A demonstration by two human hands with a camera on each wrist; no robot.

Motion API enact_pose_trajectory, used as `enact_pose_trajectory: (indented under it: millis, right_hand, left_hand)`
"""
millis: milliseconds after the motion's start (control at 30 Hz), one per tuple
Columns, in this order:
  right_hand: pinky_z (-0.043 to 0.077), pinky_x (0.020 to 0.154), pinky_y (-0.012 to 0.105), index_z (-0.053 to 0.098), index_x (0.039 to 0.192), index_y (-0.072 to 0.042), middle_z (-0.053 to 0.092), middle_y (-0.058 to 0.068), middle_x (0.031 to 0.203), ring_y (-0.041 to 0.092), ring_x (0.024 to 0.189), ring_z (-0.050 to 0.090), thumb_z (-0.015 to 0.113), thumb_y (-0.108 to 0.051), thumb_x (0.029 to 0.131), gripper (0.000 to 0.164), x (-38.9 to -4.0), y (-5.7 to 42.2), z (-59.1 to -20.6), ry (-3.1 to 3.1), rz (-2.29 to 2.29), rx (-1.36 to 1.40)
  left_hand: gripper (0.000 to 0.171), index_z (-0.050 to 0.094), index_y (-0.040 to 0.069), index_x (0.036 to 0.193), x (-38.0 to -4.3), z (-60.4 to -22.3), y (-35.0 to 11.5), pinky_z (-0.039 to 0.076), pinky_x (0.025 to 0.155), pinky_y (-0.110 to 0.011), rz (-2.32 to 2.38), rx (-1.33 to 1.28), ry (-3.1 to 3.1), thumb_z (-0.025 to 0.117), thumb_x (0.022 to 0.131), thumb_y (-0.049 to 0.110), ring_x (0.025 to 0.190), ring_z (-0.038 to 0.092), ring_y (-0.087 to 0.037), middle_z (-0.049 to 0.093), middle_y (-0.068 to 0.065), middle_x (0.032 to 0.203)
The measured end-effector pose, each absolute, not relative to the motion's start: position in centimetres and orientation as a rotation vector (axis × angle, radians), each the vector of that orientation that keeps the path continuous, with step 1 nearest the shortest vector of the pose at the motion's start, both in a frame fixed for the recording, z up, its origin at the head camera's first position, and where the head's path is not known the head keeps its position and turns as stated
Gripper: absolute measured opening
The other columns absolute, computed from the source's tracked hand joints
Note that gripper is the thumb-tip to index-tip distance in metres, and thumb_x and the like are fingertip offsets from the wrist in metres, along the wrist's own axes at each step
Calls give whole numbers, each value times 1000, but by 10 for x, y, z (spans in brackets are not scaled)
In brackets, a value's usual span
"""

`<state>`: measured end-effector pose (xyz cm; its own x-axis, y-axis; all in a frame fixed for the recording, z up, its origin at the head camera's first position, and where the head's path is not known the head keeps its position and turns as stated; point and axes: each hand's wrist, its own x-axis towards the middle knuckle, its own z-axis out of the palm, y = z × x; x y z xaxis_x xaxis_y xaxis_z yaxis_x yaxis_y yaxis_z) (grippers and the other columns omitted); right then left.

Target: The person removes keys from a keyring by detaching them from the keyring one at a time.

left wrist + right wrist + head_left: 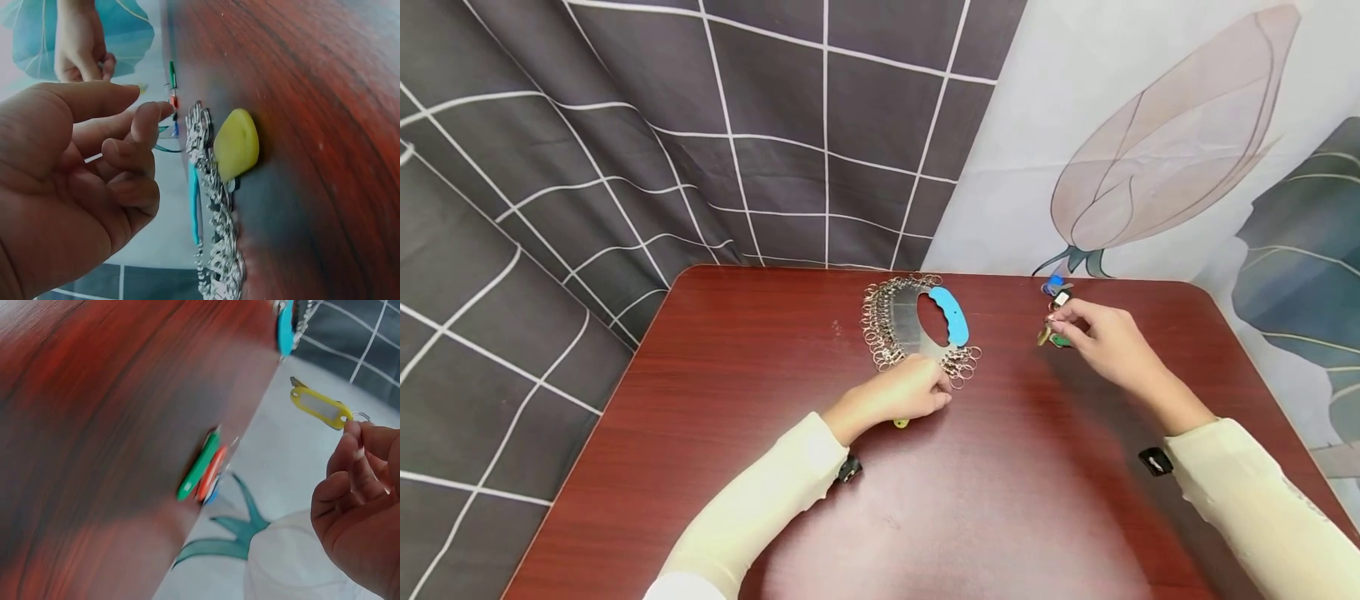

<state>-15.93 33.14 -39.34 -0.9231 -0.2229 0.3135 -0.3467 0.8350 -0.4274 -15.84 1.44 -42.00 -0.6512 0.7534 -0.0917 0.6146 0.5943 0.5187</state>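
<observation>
My right hand [1105, 340] pinches a metal ring carrying a yellow key tag [321, 407] with a key, raised above the table at the far right. On the table by that hand lie a green key tag [200, 465], a red one [211, 474] and a blue one [1055, 284]. My left hand [910, 390] hovers at the near edge of a metal key-ring holder [907, 321] with a blue handle [951, 317]. Its fingers [134, 162] curl loosely around nothing. Beneath it, another yellow tag [237, 144] sits beside the holder's rings.
The dark red wooden table [730, 375] has its far edge along a grey checked curtain [775, 183] and a white flower-printed cloth [1022, 167]. Many small metal rings [877, 325] fringe the holder's left side and near end.
</observation>
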Motion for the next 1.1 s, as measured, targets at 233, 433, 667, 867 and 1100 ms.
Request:
enact_pose_trajectory:
  millis: [233,433,667,867,1100]
  right_hand:
    - [40,58,26,71,95,-12,65,0,74,10,66,48,76,-9,93,6,-150,361,-396,-2760,534,427]
    - [41,58,29,70,94,-10,67,1,78,14,67,50,77,-6,90,9,-146,385,-400,-2808,422,429]
    - [52,65,47,69,93,-7,70,4,81,21,70,60,77,-4,90,9,-144,397,-401,-2892,308,465]
    - [54,71,57,69,93,-9,68,5,81,25,73,62,75,-5,90,8,-144,405,-400,-2975,241,412]
    - [52,65,48,68,92,-13,66,2,82,21,73,60,71,-9,95,6,-152,396,-404,-3045,203,460]
  left_hand:
    - [16,81,10,98,-153,-412,-3,49,71,-18,692,1175,2521,66,99,16,61,53,1,63,8,67]
    - [14,79,9,101,-150,-412,-19,53,85,-28,724,1198,2577,67,98,13,85,63,-10,70,4,85]
    - [12,77,10,102,-143,-412,-45,53,81,-30,776,1151,2692,67,96,12,88,63,-13,70,1,95]
    - [11,75,9,104,-138,-414,-64,52,77,-27,786,1111,2767,69,95,13,83,61,-11,67,2,93]
    - [16,73,6,110,-130,-416,-78,54,90,-37,765,1112,2819,69,96,14,97,64,-19,69,-4,103]
